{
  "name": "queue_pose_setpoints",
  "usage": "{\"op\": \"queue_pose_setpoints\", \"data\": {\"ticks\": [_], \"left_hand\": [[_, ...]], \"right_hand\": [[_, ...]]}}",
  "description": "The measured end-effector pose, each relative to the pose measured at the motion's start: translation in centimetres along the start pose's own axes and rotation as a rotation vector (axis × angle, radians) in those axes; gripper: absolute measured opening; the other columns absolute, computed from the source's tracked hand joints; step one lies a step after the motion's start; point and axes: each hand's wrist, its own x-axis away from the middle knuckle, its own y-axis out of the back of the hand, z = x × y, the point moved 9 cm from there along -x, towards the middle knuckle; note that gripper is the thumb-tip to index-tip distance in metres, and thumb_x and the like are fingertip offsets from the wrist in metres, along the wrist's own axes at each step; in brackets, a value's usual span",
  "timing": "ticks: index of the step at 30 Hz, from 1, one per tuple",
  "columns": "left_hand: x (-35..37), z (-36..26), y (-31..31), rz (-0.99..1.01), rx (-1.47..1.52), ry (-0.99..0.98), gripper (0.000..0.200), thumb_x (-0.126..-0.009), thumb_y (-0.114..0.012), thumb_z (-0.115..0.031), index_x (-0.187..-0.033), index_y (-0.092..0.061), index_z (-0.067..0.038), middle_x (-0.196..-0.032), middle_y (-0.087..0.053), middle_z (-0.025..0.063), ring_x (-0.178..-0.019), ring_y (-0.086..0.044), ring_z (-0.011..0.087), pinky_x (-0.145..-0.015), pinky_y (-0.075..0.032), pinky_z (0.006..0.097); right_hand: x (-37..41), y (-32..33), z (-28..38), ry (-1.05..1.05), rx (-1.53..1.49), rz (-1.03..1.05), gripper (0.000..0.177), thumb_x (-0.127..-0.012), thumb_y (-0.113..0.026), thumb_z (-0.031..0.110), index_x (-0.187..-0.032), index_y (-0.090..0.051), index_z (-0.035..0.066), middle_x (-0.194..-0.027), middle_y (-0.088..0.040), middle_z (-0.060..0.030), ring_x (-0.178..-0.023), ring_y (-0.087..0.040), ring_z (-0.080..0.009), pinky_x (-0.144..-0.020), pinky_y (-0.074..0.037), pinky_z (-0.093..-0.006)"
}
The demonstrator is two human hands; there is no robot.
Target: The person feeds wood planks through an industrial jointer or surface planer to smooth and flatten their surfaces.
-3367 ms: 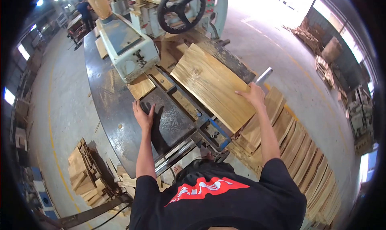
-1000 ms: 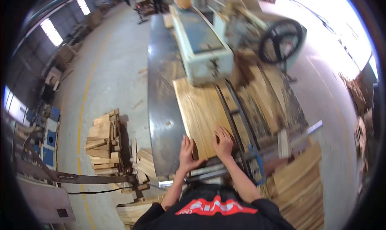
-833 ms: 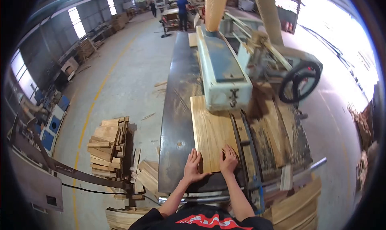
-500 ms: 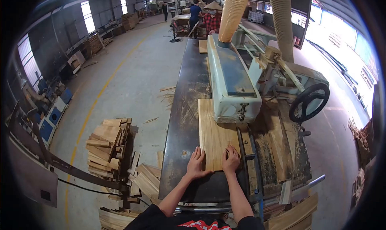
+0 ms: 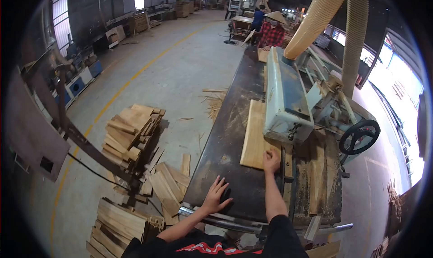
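A wooden board [image 5: 253, 138] lies flat on the dark metal machine table [image 5: 225, 154], its far right part under the pale green-blue machine head [image 5: 288, 109]. My right hand [image 5: 271, 161] is at the board's near right corner, fingers curled and pressed against it, beside the metal guide rail [image 5: 288, 168]. Away from the board, my left hand [image 5: 216, 196] is spread open with nothing in it, low over the table's near left corner.
Stacked wood pieces [image 5: 131, 131] and another pile [image 5: 117, 226] stand on the floor to the left. A black handwheel [image 5: 359, 137] juts out at right, below ribbed hoses [image 5: 318, 19]. Beyond the table's far end, a person in a conical hat [image 5: 272, 32] has a hand near another board [image 5: 263, 55].
My left hand has left the board and moved back toward the table's near edge. The board has moved farther in along the machine head with my right hand. The view has turned left.
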Motion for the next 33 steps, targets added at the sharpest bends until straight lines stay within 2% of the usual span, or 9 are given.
{"op": "queue_pose_setpoints", "data": {"ticks": [5, 11, 13, 15, 16, 19, 24, 28, 33], "left_hand": [[12.0, -2.3, 7.3, 0.050, -0.157, 0.065, 0.072, -0.087, -0.085, -0.029, -0.146, -0.056, 0.001, -0.158, -0.046, 0.0291, -0.153, -0.035, 0.0486, -0.122, -0.034, 0.0548], [32.0, 2.1, 12.2, -0.094, -0.460, 0.518, 0.078, -0.082, -0.084, -0.025, -0.147, -0.050, 0.001, -0.151, -0.050, 0.0312, -0.133, -0.053, 0.0514, -0.111, -0.045, 0.0541], [42.1, 5.6, 11.6, -0.301, -0.333, 0.985, 0.069, -0.084, -0.084, -0.035, -0.137, -0.059, 0.002, -0.138, -0.062, 0.0287, -0.127, -0.060, 0.0465, -0.108, -0.049, 0.0490], [54.6, 7.8, 8.8, -0.554, -0.196, 1.555, 0.066, -0.087, -0.082, -0.048, -0.125, -0.068, 0.004, -0.122, -0.072, 0.0239, -0.116, -0.068, 0.0395, -0.103, -0.051, 0.0445], [58.2, 4.8, 6.9, -0.902, 0.076, 1.731, 0.068, -0.087, -0.080, -0.059, -0.116, -0.075, 0.002, -0.114, -0.076, 0.0209, -0.109, -0.071, 0.0320, -0.100, -0.052, 0.0400], [71.8, -0.4, -7.5, -1.634, 0.922, 1.808, 0.081, -0.098, -0.059, -0.065, -0.150, -0.054, -0.003, -0.149, -0.060, 0.0171, -0.124, -0.063, 0.0330, -0.104, -0.047, 0.0535], [78.9, -18.5, -17.4, -0.783, 0.395, 2.016, 0.062, -0.097, -0.066, -0.045, -0.141, -0.062, -0.001, -0.118, -0.075, 0.0221, -0.101, -0.072, 0.0413, -0.085, -0.055, 0.0482], [77.8, -27.6, -23.9, -0.808, 0.575, 2.231, 0.065, -0.098, -0.066, -0.050, -0.141, -0.062, -0.002, -0.122, -0.074, 0.0189, -0.106, -0.070, 0.0373, -0.090, -0.053, 0.0470], [76.4, -28.4, -23.5, -0.970, 0.794, 2.177, 0.069, -0.098, -0.065, -0.057, -0.141, -0.062, -0.003, -0.126, -0.073, 0.0149, -0.113, -0.068, 0.0323, -0.095, -0.051, 0.0454]], "right_hand": [[0.2, 0.0, -1.8, -0.088, -0.270, 0.062, 0.016, -0.097, -0.075, 0.017, -0.099, -0.076, 0.002, -0.096, -0.077, -0.0134, -0.086, -0.075, -0.0250, -0.079, -0.058, -0.0365], [16.9, 5.2, 11.1, -0.138, -0.676, 0.240, 0.016, -0.103, -0.070, 0.017, -0.096, -0.074, 0.003, -0.086, -0.076, -0.0043, -0.080, -0.069, -0.0101, -0.073, -0.056, -0.0283], [25.9, 4.2, 15.3, -0.259, -0.898, 0.509, 0.014, -0.103, -0.071, 0.014, -0.102, -0.074, 0.001, -0.090, -0.077, -0.0053, -0.082, -0.072, -0.0117, -0.072, -0.058, -0.0297], [32.7, 6.6, 22.6, -0.004, -0.890, 0.843, 0.014, -0.098, -0.075, 0.013, -0.104, -0.073, 0.000, -0.093, -0.077, -0.0089, -0.086, -0.073, -0.0149, -0.076, -0.058, -0.0304], [36.0, 6.8, 25.5, 0.202, -0.902, 1.128, 0.019, -0.097, -0.077, 0.016, -0.108, -0.073, 0.001, -0.096, -0.077, -0.0111, -0.088, -0.075, -0.0178, -0.077, -0.059, -0.0318], [47.2, 8.1, 27.8, 0.816, -0.797, 1.750, 0.037, -0.094, -0.079, 0.031, -0.117, -0.074, 0.003, -0.103, -0.077, -0.0166, -0.093, -0.077, -0.0267, -0.081, -0.060, -0.0382], [59.5, 6.1, 17.6, 1.166, -0.220, 1.978, 0.046, -0.092, -0.077, 0.041, -0.120, -0.075, 0.004, -0.106, -0.077, -0.0216, -0.101, -0.075, -0.0372, -0.087, -0.058, -0.0444], [61.1, 4.5, 8.8, 0.817, 0.071, 2.117, 0.044, -0.095, -0.072, 0.039, -0.120, -0.075, 0.002, -0.110, -0.075, -0.0254, -0.106, -0.073, -0.0406, -0.091, -0.056, -0.0473], [64.3, 5.0, 1.4, 0.952, 0.112, 2.198, 0.039, -0.098, -0.065, 0.033, -0.118, -0.074, 0.001, -0.107, -0.075, -0.0273, -0.109, -0.072, -0.0411, -0.091, -0.056, -0.0465]]}}
